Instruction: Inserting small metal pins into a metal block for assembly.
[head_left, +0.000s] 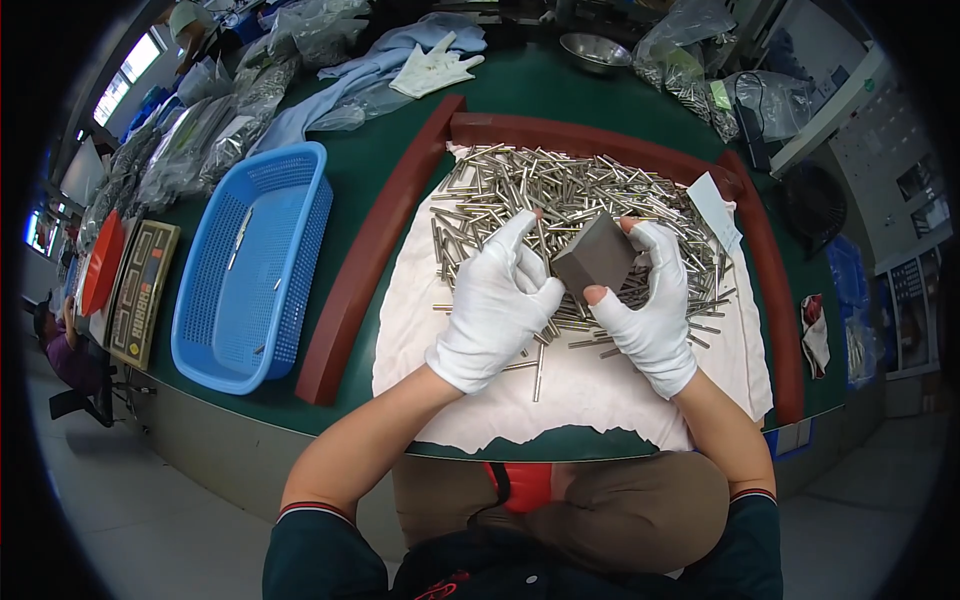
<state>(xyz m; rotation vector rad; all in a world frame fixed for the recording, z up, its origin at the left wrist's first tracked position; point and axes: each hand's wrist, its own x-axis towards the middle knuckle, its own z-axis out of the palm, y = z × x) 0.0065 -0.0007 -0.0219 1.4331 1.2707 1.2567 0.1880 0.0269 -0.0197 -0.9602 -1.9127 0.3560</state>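
Note:
My right hand (650, 310), in a white glove with bare thumb and fingertip, grips a dark grey block (595, 255) between them. The block is tilted above a heap of thin metal pins (600, 180). Just left of the block is my left hand (498, 305), also gloved. Its index finger stretches forward over the pins, the thumb is apart from it near the block's left corner, and the other fingers are partly curled. I see nothing held in it. The pins lie on a pale pink cloth (410, 370), a few of them loose near my left hand.
A dark red wooden frame (350, 300) borders the cloth on three sides. To the left is a blue plastic basket (190, 320) with a few pins inside. A white glove (435, 68), metal bowl (597, 50) and bagged parts (690, 50) lie farther back. A paper slip (712, 210) rests on the pins.

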